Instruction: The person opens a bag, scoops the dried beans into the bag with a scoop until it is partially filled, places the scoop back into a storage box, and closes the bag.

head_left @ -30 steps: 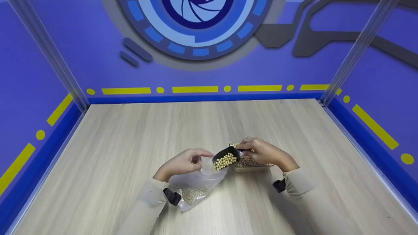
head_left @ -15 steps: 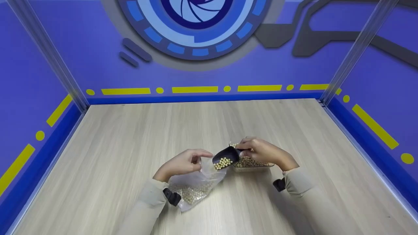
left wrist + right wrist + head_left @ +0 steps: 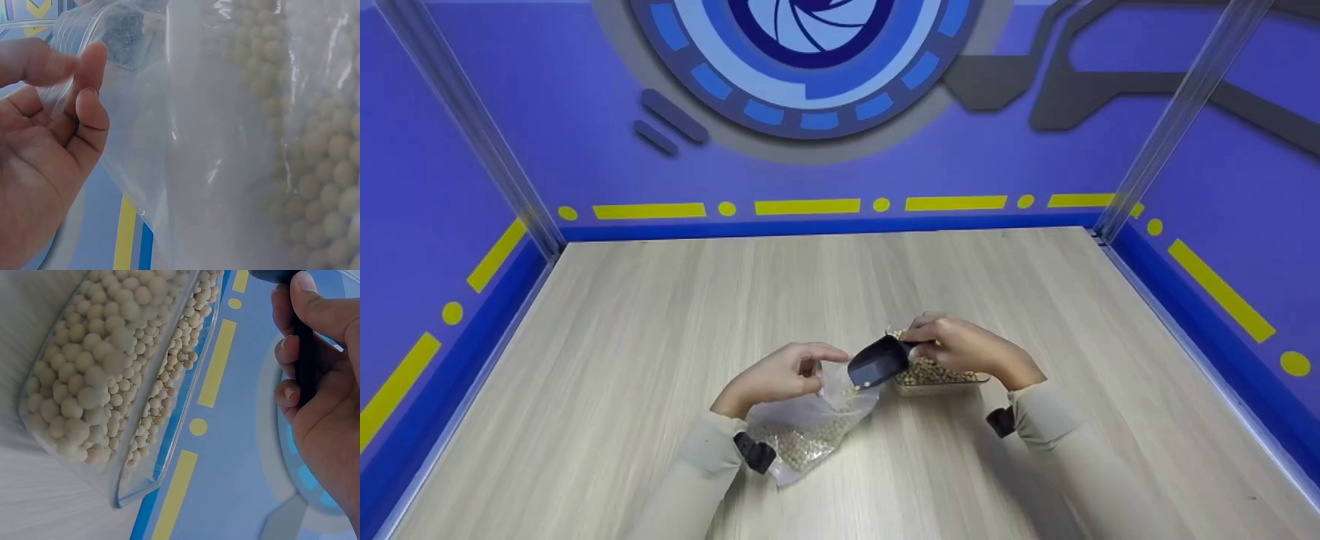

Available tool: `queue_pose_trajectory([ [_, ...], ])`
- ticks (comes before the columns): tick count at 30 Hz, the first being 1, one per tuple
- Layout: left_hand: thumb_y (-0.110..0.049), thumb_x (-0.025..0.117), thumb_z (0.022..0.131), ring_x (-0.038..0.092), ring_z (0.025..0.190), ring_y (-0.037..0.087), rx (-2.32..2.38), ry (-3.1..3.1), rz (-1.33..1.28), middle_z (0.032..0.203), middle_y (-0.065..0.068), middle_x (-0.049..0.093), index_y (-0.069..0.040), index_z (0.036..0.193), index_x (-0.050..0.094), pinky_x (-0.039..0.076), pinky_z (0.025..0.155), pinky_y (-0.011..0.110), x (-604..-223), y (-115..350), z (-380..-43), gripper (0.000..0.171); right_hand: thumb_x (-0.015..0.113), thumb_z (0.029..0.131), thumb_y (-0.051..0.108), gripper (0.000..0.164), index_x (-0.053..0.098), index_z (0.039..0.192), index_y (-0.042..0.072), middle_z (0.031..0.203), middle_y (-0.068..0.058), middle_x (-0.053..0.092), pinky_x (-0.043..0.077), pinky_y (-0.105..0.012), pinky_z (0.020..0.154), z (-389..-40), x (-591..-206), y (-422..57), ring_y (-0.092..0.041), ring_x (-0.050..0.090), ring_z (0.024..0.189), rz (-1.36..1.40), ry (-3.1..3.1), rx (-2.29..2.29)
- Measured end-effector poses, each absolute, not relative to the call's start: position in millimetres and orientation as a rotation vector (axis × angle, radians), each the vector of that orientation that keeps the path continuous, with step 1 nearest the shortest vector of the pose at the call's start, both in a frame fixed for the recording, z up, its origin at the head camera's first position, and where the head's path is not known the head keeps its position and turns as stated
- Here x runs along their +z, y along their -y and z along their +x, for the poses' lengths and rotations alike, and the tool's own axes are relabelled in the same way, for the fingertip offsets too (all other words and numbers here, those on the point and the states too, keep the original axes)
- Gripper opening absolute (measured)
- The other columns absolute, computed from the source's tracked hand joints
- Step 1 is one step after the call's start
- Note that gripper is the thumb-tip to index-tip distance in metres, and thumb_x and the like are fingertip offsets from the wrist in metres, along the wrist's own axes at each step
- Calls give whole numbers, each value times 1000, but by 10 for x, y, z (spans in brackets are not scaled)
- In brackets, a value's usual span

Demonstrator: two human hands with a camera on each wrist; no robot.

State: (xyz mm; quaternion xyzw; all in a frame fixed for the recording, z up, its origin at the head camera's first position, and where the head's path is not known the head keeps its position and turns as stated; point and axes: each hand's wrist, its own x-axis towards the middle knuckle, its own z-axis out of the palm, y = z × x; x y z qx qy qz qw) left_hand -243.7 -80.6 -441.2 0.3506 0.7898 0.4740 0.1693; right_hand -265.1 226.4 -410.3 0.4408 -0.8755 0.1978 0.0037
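My right hand [image 3: 954, 345] grips the handle of a black scoop [image 3: 879, 362], which tilts down over the mouth of a clear zip bag [image 3: 840, 420]. Only a few pale round beads or beans show at the scoop's lip. With curled fingers, my left hand [image 3: 780, 373] pinches the bag's zip edge; the left wrist view shows this hand [image 3: 50, 140] beside many pale balls [image 3: 332, 191] inside the plastic. A clear box [image 3: 937, 388] of the same balls stands below my right hand. In the right wrist view, the fingers wrap round the scoop's black handle [image 3: 304, 354].
A light wood table [image 3: 697, 300] carries the bag and the box. Blue walls [image 3: 840, 176] with yellow marks enclose its back and sides. Black wrist cameras [image 3: 755, 452] sit on both sleeves.
The balls in the scoop have slid out over its lip into the bag, leaving the scoop nearly bare. Both hands have stayed almost in place.
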Motion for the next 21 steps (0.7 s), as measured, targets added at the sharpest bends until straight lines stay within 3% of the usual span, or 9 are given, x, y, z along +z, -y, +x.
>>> queue_pose_trajectory([
  [13, 5, 49, 85, 46, 67, 6, 1384, -2219, 938, 120, 21, 61, 1, 132, 55, 38, 59, 17, -4391, 834, -2426, 48, 63, 89, 3, 24, 70, 111, 2, 98, -8, 68, 52, -34, 76, -2625, -4045, -2283, -19, 62, 89, 1352, 2763, 667],
  [21, 6, 50, 86, 45, 68, 6, 1432, -2198, 896, 120, 22, 61, 1, 132, 55, 37, 58, 18, -4396, 855, -2428, 47, 61, 90, 2, 25, 68, 114, 1, 106, -10, 69, 52, -36, 80, -2631, -4010, -2403, -21, 63, 95, 1253, 2832, 806],
])
